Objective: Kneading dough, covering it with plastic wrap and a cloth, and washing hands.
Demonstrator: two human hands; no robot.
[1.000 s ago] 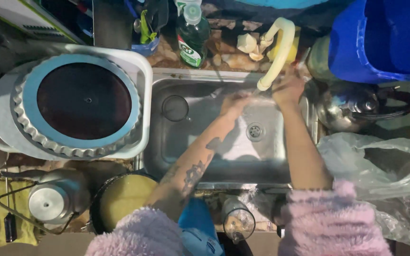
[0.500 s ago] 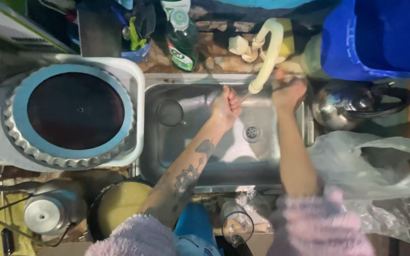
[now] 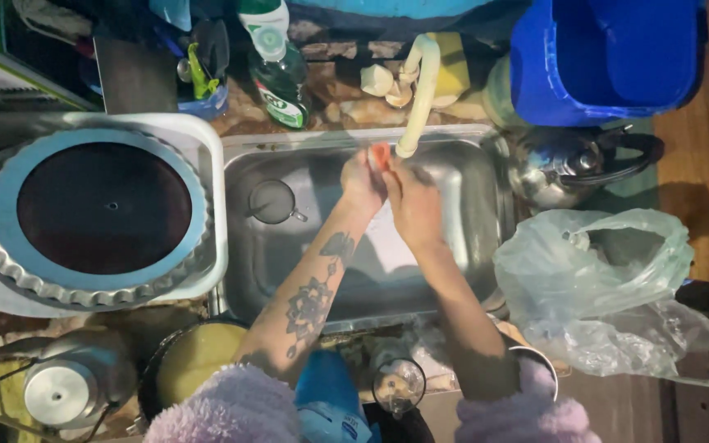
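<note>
Both hands, left hand [image 3: 363, 180] and right hand [image 3: 413, 201], fingers closed around a small orange piece [image 3: 380, 154] beneath the tap [image 3: 418, 90]; wet, it could slip into the sink [image 3: 453, 271].

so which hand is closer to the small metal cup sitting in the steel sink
Left. The left hand is just right of the small metal cup; the right hand is farther right, beyond the left.

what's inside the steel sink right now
Inside the sink: a small metal cup at its left. Left hand and right hand hold a small orange thing under the tap, covering the drain.
</note>
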